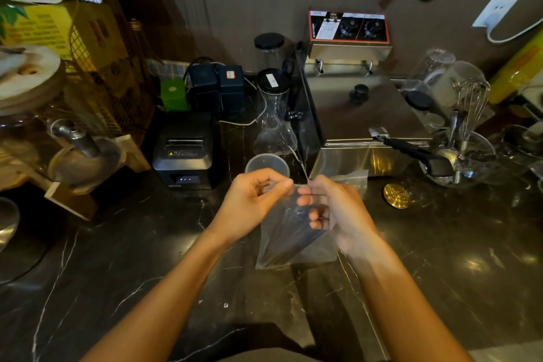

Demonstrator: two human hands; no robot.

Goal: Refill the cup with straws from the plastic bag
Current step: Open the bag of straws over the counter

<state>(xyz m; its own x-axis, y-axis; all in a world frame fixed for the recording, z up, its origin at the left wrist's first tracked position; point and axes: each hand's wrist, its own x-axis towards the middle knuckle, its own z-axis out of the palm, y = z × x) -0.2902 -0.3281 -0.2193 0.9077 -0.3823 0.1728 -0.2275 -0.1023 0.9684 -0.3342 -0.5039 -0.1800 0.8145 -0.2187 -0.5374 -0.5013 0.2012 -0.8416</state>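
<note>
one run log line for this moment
phase: opening bag | left hand: pinching bag top | right hand: pinching bag top | cup: no straws visible

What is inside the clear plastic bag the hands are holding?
Dark, thin straws show through the plastic bag, running lengthwise. The right hand covers their upper ends, so their count cannot be told.

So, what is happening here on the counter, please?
A person holds a clear plastic bag of dark straws above the dark marble counter. The left hand and the right hand both pinch the bag's top edge, apparently pulling it open. The clear plastic cup stands just behind the hands, next to a black receipt printer, and looks empty. No straw is out of the bag yet.
</note>
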